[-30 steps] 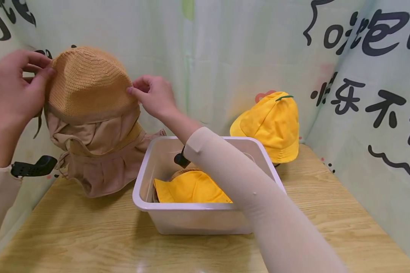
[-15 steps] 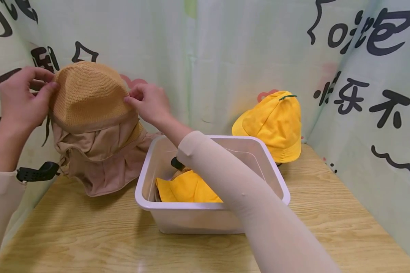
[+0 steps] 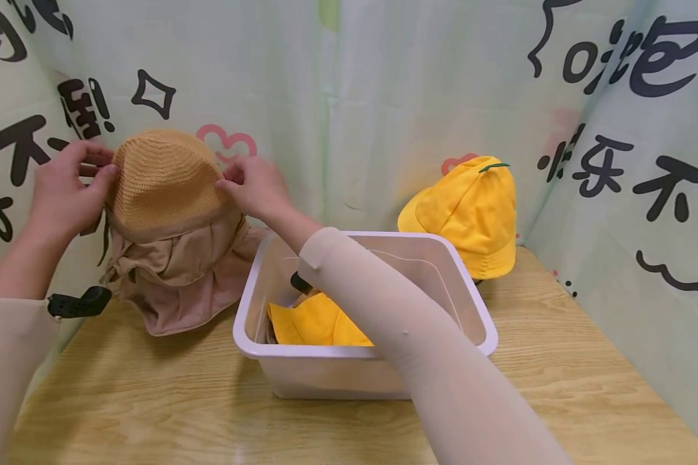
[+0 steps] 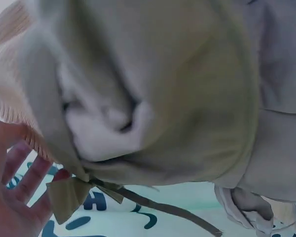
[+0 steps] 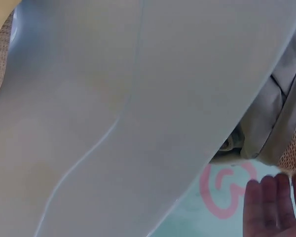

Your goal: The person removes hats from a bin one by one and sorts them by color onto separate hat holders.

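Note:
A sun hat with a tan knitted crown and a brown cloth brim sits at the left, on top of another hat whose pinkish-brown brim spreads below it. My left hand pinches the crown's left side. On the crown's right side, the thumb and fingers of my right hand pinch the knit. In the left wrist view the brim fills most of the picture, with a cloth bow by the fingers. The right wrist view catches only the fingers of the right hand, near the knit.
Beside the hats stands a whitish plastic bin with a yellow hat and something woven inside. My right forearm crosses over it. Another yellow hat with a green stem stands behind the bin at the right. A printed curtain hangs behind the wooden table.
Both hands have lowered the top hat onto the hat beneath and shifted slightly right. Its brim now covers more of the lower hat. The bin and yellow hats stay put.

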The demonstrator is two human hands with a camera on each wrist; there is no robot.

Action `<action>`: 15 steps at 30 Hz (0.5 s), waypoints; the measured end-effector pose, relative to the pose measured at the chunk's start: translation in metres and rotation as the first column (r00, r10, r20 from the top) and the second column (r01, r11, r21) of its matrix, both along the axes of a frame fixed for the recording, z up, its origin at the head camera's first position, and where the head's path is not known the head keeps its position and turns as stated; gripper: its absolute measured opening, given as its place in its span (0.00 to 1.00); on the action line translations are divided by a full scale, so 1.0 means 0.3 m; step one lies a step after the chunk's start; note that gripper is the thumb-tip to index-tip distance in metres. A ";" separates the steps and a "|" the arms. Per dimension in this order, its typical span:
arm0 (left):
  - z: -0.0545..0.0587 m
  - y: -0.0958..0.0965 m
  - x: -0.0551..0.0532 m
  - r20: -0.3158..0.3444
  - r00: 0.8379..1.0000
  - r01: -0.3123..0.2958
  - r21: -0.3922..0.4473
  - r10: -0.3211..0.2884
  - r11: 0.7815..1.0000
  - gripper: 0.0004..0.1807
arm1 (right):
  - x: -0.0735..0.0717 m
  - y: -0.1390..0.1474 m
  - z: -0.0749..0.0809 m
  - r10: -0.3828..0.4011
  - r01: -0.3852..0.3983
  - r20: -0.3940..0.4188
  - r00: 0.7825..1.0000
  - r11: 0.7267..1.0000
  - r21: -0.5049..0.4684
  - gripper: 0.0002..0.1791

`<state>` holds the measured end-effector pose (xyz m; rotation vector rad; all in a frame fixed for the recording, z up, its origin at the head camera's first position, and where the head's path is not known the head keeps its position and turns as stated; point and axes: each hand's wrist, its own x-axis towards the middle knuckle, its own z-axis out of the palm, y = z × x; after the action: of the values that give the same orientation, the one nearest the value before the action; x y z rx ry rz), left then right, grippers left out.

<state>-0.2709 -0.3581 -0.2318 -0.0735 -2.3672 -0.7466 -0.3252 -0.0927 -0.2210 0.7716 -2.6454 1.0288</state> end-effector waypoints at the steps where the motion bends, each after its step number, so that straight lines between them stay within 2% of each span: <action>1: -0.004 0.007 0.003 -0.014 1.000 0.023 0.015 -0.023 1.000 0.22 | 0.002 -0.002 0.000 0.014 -0.014 0.001 1.000 1.000 -0.012 0.15; 4: -0.011 0.038 0.011 -0.098 0.989 0.117 0.049 -0.111 0.992 0.26 | 0.010 -0.010 0.005 0.088 -0.089 -0.033 0.996 0.995 -0.044 0.26; 6: -0.017 0.061 0.011 -0.167 0.969 0.185 -0.005 -0.183 0.983 0.30 | 0.015 -0.019 0.012 0.157 -0.160 -0.087 0.984 0.987 -0.021 0.33; 8: -0.022 0.081 0.009 -0.196 0.950 0.223 -0.112 -0.242 0.968 0.36 | 0.021 -0.029 0.019 0.215 -0.209 -0.134 0.967 0.976 0.057 0.36; 10: -0.028 0.095 0.004 -0.196 0.941 0.229 -0.234 -0.276 0.945 0.42 | 0.029 -0.041 0.024 0.242 -0.216 -0.162 0.957 0.963 0.158 0.37; 11: -0.031 0.101 0.001 -0.191 0.942 0.217 -0.280 -0.275 0.935 0.44 | 0.032 -0.046 0.025 0.248 -0.214 -0.163 0.955 0.956 0.202 0.38; 15: -0.042 0.112 -0.009 -0.185 0.949 0.174 -0.369 -0.256 0.913 0.44 | 0.036 -0.060 0.017 0.223 -0.165 -0.150 0.963 0.932 0.322 0.40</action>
<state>-0.2736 -0.3245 -0.2444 -0.5540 -2.2607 -0.3814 -0.3144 -0.1108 -0.2160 1.1543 -2.6362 0.5526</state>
